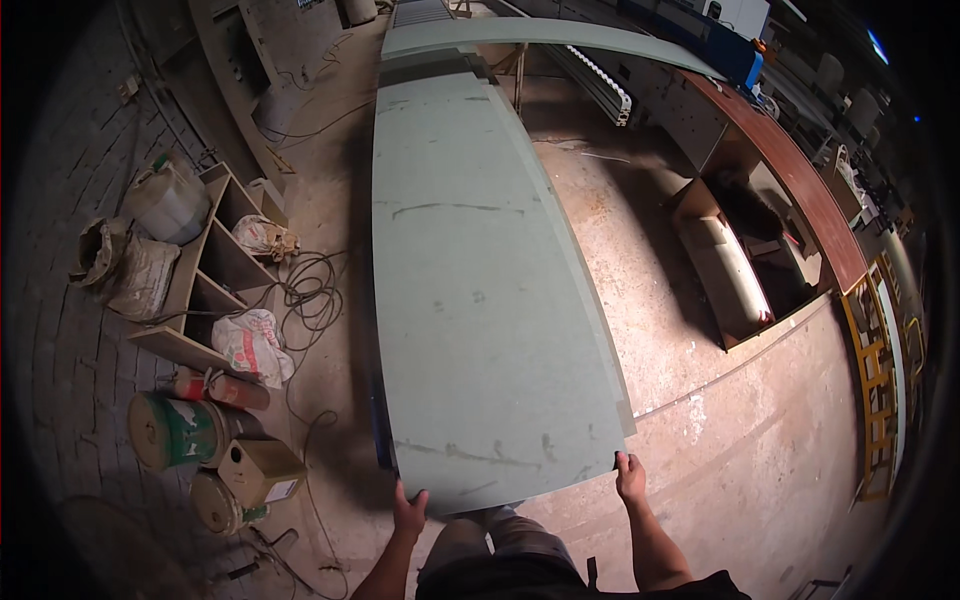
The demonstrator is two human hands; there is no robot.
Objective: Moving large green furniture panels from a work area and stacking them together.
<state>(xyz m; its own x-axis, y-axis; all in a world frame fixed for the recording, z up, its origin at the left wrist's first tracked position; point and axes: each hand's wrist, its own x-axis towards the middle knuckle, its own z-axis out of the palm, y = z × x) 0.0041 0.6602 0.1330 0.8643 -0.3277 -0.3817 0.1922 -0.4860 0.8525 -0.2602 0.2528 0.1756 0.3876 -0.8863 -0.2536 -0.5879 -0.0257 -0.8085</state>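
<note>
So the person's got a long pale green board (480, 300) right out in front, one bare hand at each near corner. Left hand (409, 512) is closed around the near-left corner, and right hand (630, 477) is pinched onto the near-right one, thumb up by the edge. Neither is open wide; can't tell how hard they're squeezing, since some of the fingers are hidden. The near end sits just in front of the person's legs, and the rest runs straight away from them. Another sheet edge pokes out along its right side, and a second green strip (540, 32) lies crosswise past the far end.

Off to the left there's a shelf (165, 345) lying low by the brick wall, with a plastic jug (170, 205), a white bag (252, 345) and a coil of cable (312, 290) around it, plus a green bucket (178, 430) nearer. Over on the right, a red-brown bench (780, 165) and a yellow frame (872, 400).
</note>
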